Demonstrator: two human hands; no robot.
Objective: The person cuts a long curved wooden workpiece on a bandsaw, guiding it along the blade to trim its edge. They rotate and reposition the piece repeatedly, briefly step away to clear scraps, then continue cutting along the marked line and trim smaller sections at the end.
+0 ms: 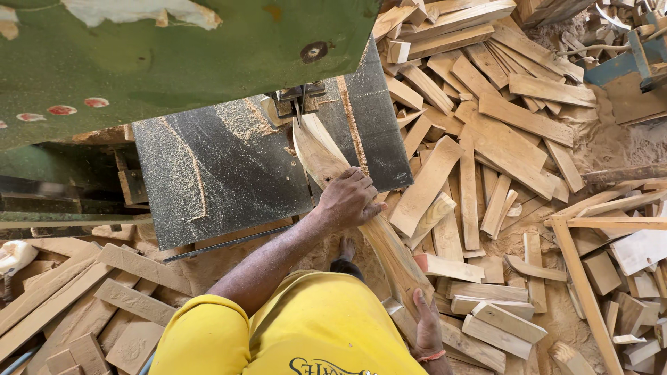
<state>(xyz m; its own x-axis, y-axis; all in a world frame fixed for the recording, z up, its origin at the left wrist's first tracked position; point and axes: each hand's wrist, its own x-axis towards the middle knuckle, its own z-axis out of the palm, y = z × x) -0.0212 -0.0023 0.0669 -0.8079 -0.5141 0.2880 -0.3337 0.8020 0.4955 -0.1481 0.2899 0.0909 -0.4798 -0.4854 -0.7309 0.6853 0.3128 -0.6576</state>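
- Long curved wood piece (361, 208) lies diag. across the right-front corner of the dark saw table (229, 173); far end at the blade guide (299, 97) near the table's back edge, near end hangs off the table over the floor.
- Left hand (347, 198) pressed palm-down on the piece's middle, right at the table's front-right edge, fingers curled over the wood.
- Right hand (425, 321) grips the piece's near end, off the table; fingers wrap under, thumb on top. Orange band at the wrist.
- Sawdust (243, 118) in streaks on the table, thickest by the blade guide.
- Green machine housing (174, 55) overhangs the table's back-left.
- Offcuts (486, 139) piled on the floor beyond the table's right edge; more planks (69, 305) past the front-left corner.
- Person wears a yellow shirt (299, 326); a bare foot (345, 248) shows just below the table's front edge.
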